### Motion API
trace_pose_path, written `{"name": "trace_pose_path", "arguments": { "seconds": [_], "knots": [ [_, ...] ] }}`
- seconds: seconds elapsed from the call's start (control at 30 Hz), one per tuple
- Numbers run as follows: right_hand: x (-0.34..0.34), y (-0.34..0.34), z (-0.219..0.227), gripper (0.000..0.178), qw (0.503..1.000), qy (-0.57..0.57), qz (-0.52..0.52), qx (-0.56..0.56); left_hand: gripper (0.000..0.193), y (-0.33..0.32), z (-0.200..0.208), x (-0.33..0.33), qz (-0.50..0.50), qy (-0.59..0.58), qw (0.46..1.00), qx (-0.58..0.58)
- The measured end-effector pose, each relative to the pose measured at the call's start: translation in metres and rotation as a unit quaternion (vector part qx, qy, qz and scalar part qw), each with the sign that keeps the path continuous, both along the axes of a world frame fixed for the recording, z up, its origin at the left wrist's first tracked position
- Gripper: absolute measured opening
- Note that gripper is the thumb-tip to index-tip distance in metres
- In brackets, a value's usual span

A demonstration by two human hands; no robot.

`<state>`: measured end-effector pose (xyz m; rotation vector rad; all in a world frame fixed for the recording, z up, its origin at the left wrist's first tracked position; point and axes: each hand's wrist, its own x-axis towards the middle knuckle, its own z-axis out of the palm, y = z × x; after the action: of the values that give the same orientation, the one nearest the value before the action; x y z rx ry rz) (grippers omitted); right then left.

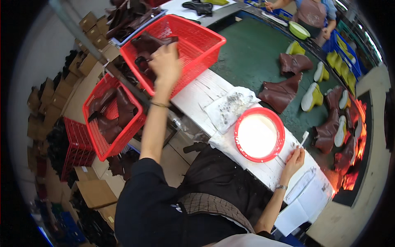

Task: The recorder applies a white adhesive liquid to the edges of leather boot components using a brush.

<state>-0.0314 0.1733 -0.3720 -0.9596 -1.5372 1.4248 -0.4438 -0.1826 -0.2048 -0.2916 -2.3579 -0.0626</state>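
My left hand [166,64] reaches into a red plastic basket [201,49], over dark brown leather boots [144,45] bunched at its left side. Its fingers are blurred and bent downward, so whether they grip a boot cannot be made out. Low over the white worktop, my right hand [294,161] is closed around the handle of a small white brush [304,138], like a toothbrush, bristles up. Just left of that hand stands a round red tub [281,144] with bright white contents. A stained white cloth [230,108] lies beside the tub.
A second red basket [138,117] with brown boots stands lower left. Brown boots [282,92] and yellow-green soles [312,97] lie on the green conveyor [242,53]. Orange glow lights its right end. Across it, a person [314,16] works near a green bowl [299,31]. Papers [302,197] lie near my right wrist.
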Motion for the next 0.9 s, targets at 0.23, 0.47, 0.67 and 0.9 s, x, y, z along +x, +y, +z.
{"name": "trace_pose_path", "arguments": {
  "seconds": [0.23,0.47,0.67,0.9],
  "knots": [
    [0.001,-0.007,0.035,0.023,0.998,-0.057,0.037,-0.013,0.034,-0.074,0.041,-0.012,-0.164,-0.114,0.965,0.167],
    [-0.013,-0.046,0.115,0.011,0.909,-0.235,0.156,0.308,0.04,-0.044,0.067,0.063,-0.431,-0.328,0.735,0.407],
    [-0.026,-0.059,0.123,0.007,0.783,-0.344,0.193,0.481,0.046,0.003,-0.053,0.053,-0.362,-0.573,0.711,0.187],
    [-0.011,-0.067,0.126,0.011,0.853,-0.324,0.154,0.38,0.084,0.048,-0.091,0.075,-0.411,-0.347,0.834,0.125]
  ]
}}
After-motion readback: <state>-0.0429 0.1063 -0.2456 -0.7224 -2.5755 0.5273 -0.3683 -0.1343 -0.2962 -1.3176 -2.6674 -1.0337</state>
